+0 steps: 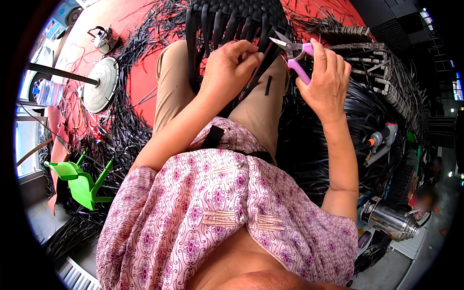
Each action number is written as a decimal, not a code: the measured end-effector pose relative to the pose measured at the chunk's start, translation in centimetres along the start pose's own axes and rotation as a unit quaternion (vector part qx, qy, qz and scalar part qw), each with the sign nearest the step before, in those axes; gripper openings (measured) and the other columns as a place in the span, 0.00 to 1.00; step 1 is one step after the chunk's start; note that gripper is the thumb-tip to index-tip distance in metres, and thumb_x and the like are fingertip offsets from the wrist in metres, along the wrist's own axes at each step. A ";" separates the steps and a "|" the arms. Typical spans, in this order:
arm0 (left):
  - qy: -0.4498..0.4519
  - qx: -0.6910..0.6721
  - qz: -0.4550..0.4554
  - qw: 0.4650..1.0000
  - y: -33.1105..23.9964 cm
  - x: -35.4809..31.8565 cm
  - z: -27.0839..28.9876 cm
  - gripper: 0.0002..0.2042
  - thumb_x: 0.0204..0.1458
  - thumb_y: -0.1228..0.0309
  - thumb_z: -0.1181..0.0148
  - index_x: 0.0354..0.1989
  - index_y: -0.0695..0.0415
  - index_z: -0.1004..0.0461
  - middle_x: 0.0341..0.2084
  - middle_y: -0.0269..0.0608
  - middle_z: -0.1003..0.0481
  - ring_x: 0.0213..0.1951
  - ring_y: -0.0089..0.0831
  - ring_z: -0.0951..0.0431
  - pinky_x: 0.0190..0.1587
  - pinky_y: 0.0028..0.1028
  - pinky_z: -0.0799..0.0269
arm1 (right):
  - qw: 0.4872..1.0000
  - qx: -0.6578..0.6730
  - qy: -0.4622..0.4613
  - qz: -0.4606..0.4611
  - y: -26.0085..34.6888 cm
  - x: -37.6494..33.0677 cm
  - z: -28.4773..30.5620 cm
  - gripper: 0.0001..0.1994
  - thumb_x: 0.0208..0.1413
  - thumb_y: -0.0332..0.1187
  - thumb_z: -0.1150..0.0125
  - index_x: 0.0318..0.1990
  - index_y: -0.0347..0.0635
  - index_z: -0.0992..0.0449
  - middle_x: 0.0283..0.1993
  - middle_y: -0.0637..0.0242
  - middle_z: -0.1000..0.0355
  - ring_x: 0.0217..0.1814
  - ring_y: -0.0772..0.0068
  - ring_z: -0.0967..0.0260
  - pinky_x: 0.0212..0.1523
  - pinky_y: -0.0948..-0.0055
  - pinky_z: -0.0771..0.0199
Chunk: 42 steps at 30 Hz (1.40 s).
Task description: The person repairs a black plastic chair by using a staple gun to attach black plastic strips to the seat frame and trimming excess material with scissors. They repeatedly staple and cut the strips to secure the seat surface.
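Observation:
A black woven piece (237,21) made of flat plastic strips stands between my knees, with loose strip ends hanging toward me. My left hand (228,70) is at its near edge, fingers curled and pinched on a black strip, mostly hidden by the fingers. In my right hand (327,79) are garden snips (291,47) with pinkish-purple handles. Their blades are spread and point up-left, just right of the woven piece. A short black strip offcut (268,85) lies on my right trouser leg.
Heaps of loose black strips (145,38) cover the red floor mat (142,94). At left stand a metal kettle (104,39), a round grey base (100,92) with a pole and a green plastic chair (84,186). To the right are stacked woven frames (382,67), an orange-tipped tool (379,140) and a steel flask (391,220).

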<state>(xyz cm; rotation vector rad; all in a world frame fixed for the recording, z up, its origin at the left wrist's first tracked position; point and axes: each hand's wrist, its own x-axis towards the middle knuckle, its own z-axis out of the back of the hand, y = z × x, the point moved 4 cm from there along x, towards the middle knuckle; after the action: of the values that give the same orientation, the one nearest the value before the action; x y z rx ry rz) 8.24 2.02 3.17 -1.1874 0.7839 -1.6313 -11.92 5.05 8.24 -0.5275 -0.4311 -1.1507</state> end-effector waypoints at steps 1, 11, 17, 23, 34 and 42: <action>-0.013 -0.011 -0.017 1.000 -0.1 -0.2 0.3 0.08 0.54 0.70 0.38 0.33 0.63 0.23 0.23 0.33 0.27 0.25 0.14 0.31 0.26 0.21 0.35 | 1.000 -0.003 -0.007 0.004 0.0 0.0 0.1 0.42 0.31 0.31 0.26 0.61 0.44 0.37 0.47 0.64 0.34 0.50 0.59 0.37 0.52 0.61 0.40; 0.114 -0.607 0.348 0.705 1.3 -0.3 -0.7 0.10 0.63 0.70 0.56 0.42 0.62 0.29 0.31 0.42 0.23 0.26 0.23 0.25 0.27 0.22 0.30 | 0.992 -0.061 -0.078 0.083 0.4 0.7 0.0 0.29 0.46 0.41 0.33 0.56 0.42 0.32 0.36 0.67 0.36 0.39 0.65 0.37 0.41 0.64 0.40; 0.076 -0.579 0.361 0.727 1.2 0.0 -3.3 0.05 0.60 0.72 0.47 0.39 0.58 0.27 0.40 0.50 0.22 0.26 0.20 0.24 0.27 0.20 0.28 | 0.988 -0.098 -0.083 0.082 0.1 0.6 -0.2 0.26 0.51 0.44 0.37 0.55 0.42 0.31 0.34 0.68 0.36 0.38 0.66 0.38 0.40 0.65 0.40; 0.013 -0.665 0.337 0.666 3.4 0.5 -5.1 0.08 0.58 0.70 0.43 0.42 0.59 0.27 0.40 0.44 0.23 0.30 0.25 0.24 0.30 0.23 0.28 | 0.991 -0.072 -0.089 0.063 0.0 0.2 0.1 0.29 0.48 0.43 0.35 0.57 0.43 0.32 0.37 0.68 0.36 0.39 0.67 0.37 0.42 0.65 0.40; 0.031 -0.727 0.327 0.603 2.2 0.6 -5.1 0.08 0.59 0.69 0.44 0.44 0.58 0.27 0.37 0.39 0.21 0.31 0.23 0.22 0.30 0.23 0.29 | 0.982 -0.109 -0.121 0.092 -0.5 1.1 0.4 0.22 0.51 0.35 0.43 0.55 0.42 0.31 0.35 0.69 0.37 0.37 0.70 0.38 0.41 0.68 0.40; 0.051 -0.782 0.328 0.527 1.2 0.8 -4.1 0.07 0.57 0.73 0.44 0.42 0.61 0.27 0.43 0.50 0.23 0.34 0.28 0.22 0.33 0.26 0.27 | 0.973 -0.152 -0.126 0.117 -1.3 1.8 0.4 0.22 0.51 0.36 0.43 0.55 0.45 0.30 0.36 0.71 0.37 0.39 0.72 0.37 0.43 0.70 0.39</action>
<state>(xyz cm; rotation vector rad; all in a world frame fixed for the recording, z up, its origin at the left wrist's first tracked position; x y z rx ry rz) 4.66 0.71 1.06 -1.4538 2.6232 0.0874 -12.53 3.57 9.75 -0.9727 -0.3992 -0.9275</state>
